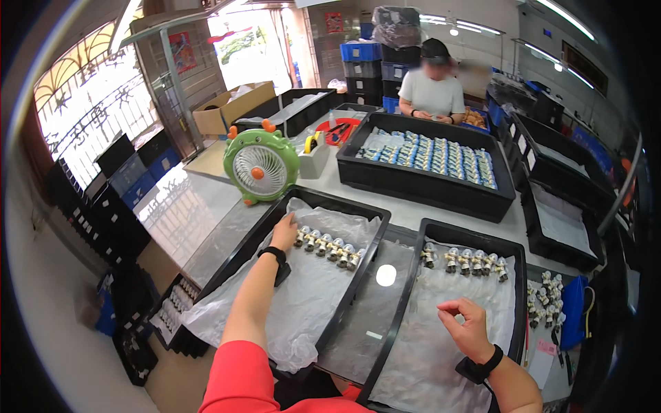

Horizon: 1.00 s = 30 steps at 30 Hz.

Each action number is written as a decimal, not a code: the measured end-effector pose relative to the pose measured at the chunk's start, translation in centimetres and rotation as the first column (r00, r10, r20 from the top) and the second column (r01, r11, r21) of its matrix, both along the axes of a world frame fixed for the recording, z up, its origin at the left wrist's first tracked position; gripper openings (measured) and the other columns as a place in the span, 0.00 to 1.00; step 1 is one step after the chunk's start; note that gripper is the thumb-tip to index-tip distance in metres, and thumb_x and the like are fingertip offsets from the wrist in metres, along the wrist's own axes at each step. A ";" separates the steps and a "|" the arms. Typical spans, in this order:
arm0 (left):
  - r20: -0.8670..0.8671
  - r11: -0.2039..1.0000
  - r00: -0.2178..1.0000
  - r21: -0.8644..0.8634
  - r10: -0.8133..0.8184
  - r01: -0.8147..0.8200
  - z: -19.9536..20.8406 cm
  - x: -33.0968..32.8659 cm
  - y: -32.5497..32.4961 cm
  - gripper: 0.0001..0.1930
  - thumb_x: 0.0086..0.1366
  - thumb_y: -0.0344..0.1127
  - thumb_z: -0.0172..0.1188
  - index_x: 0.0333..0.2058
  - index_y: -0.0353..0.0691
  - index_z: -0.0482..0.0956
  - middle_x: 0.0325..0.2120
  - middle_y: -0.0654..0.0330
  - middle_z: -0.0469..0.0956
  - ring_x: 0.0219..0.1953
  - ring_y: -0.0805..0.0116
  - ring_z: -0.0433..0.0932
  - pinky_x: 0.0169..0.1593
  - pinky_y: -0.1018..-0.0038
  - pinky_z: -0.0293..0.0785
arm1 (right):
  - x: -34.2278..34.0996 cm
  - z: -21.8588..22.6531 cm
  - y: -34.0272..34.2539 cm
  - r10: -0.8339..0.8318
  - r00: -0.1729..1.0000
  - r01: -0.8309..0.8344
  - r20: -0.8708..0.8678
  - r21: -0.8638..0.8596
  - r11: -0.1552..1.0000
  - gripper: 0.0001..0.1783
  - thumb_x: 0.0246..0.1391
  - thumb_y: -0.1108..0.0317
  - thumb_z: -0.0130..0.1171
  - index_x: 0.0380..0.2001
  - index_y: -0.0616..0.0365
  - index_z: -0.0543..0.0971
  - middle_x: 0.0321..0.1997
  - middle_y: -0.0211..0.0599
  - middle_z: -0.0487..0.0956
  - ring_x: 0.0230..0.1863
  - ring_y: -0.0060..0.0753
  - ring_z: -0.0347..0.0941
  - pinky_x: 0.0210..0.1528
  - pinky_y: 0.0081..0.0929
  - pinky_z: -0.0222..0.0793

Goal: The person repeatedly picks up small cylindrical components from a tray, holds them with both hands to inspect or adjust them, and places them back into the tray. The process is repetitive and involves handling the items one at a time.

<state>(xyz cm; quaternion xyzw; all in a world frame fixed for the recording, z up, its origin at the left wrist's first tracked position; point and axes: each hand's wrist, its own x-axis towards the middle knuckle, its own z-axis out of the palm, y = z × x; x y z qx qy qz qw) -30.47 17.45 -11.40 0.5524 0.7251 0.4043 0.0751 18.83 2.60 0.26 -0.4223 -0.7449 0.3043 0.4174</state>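
Note:
My left hand [284, 231] reaches into the left black tray [234, 265], at the left end of a row of small white-and-gold figurines [327, 246] with dark bases. Its fingers are curled down beside the end figurine, and what they hold, if anything, is hidden. Above the right black tray [397, 337] hovers my right hand [469, 329], thumb and forefinger bent toward each other with a small gap and nothing visible between them. A shorter row of similar figurines [476, 263] stands near that tray's far end, one set apart at the left. Crinkled translucent plastic sheets line both trays.
A green fan [260, 165] stands beyond the left tray. Farther back, a large black tray [427, 193] holds rows of blue-and-white pieces. Loose figurines [546, 299] lie right of the right tray. Across the table sits a person [432, 89] in a cap. Stacked black trays [564, 227] line the right.

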 end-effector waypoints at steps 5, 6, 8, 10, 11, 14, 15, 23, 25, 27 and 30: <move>0.044 0.979 0.997 -0.189 -0.068 0.076 2.4 -1.5 0.4 0.24 0.55 0.37 0.59 0.51 0.37 0.73 0.40 0.48 0.79 0.42 0.55 0.78 0.49 0.67 0.72 | 0.4 -0.2 0.1 0.023 1.000 -0.023 0.002 -0.010 1.000 0.06 0.47 0.74 0.61 0.31 0.59 0.81 0.27 0.34 0.78 0.28 0.26 0.75 0.31 0.21 0.68; 0.057 0.977 0.996 -0.193 -0.075 0.085 2.9 -2.2 0.1 0.23 0.55 0.36 0.59 0.51 0.37 0.73 0.37 0.52 0.79 0.39 0.62 0.78 0.44 0.70 0.73 | 0.2 -0.2 0.2 0.044 0.999 -0.044 0.002 -0.010 0.999 0.06 0.47 0.74 0.61 0.31 0.59 0.81 0.27 0.34 0.78 0.28 0.26 0.75 0.31 0.21 0.68; 0.369 0.954 0.927 -0.249 -0.064 0.165 8.1 1.7 -1.6 0.22 0.57 0.35 0.58 0.51 0.37 0.73 0.36 0.58 0.78 0.36 0.70 0.76 0.39 0.75 0.72 | 0.2 0.0 -0.1 0.066 0.998 -0.066 -0.003 -0.044 0.997 0.06 0.48 0.73 0.61 0.32 0.59 0.81 0.28 0.35 0.79 0.29 0.26 0.75 0.33 0.21 0.69; 0.522 0.940 0.843 -0.206 -0.128 0.270 12.6 5.0 -4.2 0.20 0.62 0.36 0.55 0.52 0.37 0.71 0.41 0.61 0.75 0.36 0.74 0.74 0.38 0.79 0.70 | -0.2 -0.2 -0.2 0.105 0.994 -0.106 -0.015 -0.054 0.993 0.06 0.49 0.73 0.61 0.32 0.59 0.81 0.29 0.35 0.79 0.29 0.26 0.75 0.33 0.22 0.70; 0.591 0.919 0.784 -0.173 -0.190 0.353 14.5 7.2 -5.2 0.19 0.63 0.37 0.55 0.52 0.37 0.71 0.42 0.61 0.75 0.37 0.75 0.74 0.40 0.79 0.70 | -0.1 -0.3 -0.2 0.123 0.992 -0.123 -0.008 -0.048 0.991 0.06 0.49 0.73 0.61 0.32 0.59 0.81 0.29 0.35 0.79 0.30 0.26 0.76 0.34 0.22 0.71; 0.653 0.798 0.633 -0.073 -0.416 0.599 19.4 14.3 -9.0 0.18 0.66 0.38 0.54 0.52 0.40 0.71 0.45 0.61 0.74 0.43 0.74 0.74 0.46 0.77 0.70 | 0.1 -0.8 -0.2 0.143 0.990 -0.142 0.010 -0.055 0.988 0.06 0.49 0.72 0.60 0.33 0.59 0.81 0.30 0.36 0.79 0.30 0.27 0.76 0.34 0.22 0.71; 0.640 0.726 0.569 -0.024 -0.517 0.687 21.2 17.2 -10.8 0.18 0.66 0.38 0.54 0.52 0.38 0.70 0.46 0.60 0.74 0.45 0.73 0.74 0.48 0.76 0.70 | 0.3 -0.8 -0.1 0.136 0.990 -0.135 0.025 -0.052 0.990 0.06 0.50 0.72 0.60 0.33 0.60 0.81 0.30 0.36 0.79 0.30 0.27 0.76 0.34 0.22 0.71; 0.215 -0.146 -0.312 0.557 -0.926 0.818 30.2 28.0 -24.5 0.16 0.69 0.34 0.46 0.51 0.33 0.70 0.47 0.52 0.74 0.48 0.59 0.74 0.53 0.65 0.68 | 0.5 -1.5 -0.1 0.143 0.989 -0.137 0.036 -0.117 0.984 0.07 0.50 0.71 0.60 0.33 0.61 0.81 0.30 0.35 0.80 0.29 0.24 0.75 0.33 0.21 0.70; 0.162 -0.193 -0.365 0.621 -0.917 0.759 31.0 27.5 -26.6 0.15 0.69 0.34 0.47 0.51 0.35 0.71 0.48 0.53 0.74 0.49 0.59 0.74 0.53 0.64 0.67 | -0.2 -1.4 -0.2 0.168 0.986 -0.165 0.018 -0.093 0.982 0.07 0.50 0.71 0.61 0.33 0.61 0.81 0.29 0.34 0.80 0.28 0.22 0.75 0.33 0.20 0.70; 0.140 -0.205 -0.390 0.666 -0.910 0.717 31.2 26.8 -28.7 0.15 0.68 0.35 0.47 0.51 0.37 0.72 0.49 0.55 0.74 0.50 0.59 0.73 0.54 0.62 0.66 | -0.1 -1.7 -0.4 0.171 0.985 -0.169 0.021 -0.089 0.982 0.07 0.50 0.71 0.61 0.33 0.61 0.81 0.29 0.34 0.79 0.28 0.22 0.75 0.33 0.20 0.70; 0.132 -0.209 -0.413 0.701 -0.901 0.681 31.1 25.8 -30.6 0.15 0.68 0.35 0.49 0.50 0.39 0.73 0.50 0.58 0.73 0.51 0.60 0.73 0.55 0.61 0.65 | 0.4 -2.2 -0.3 0.159 0.987 -0.153 0.038 -0.124 0.980 0.07 0.50 0.71 0.59 0.33 0.62 0.80 0.32 0.39 0.79 0.31 0.30 0.77 0.36 0.24 0.72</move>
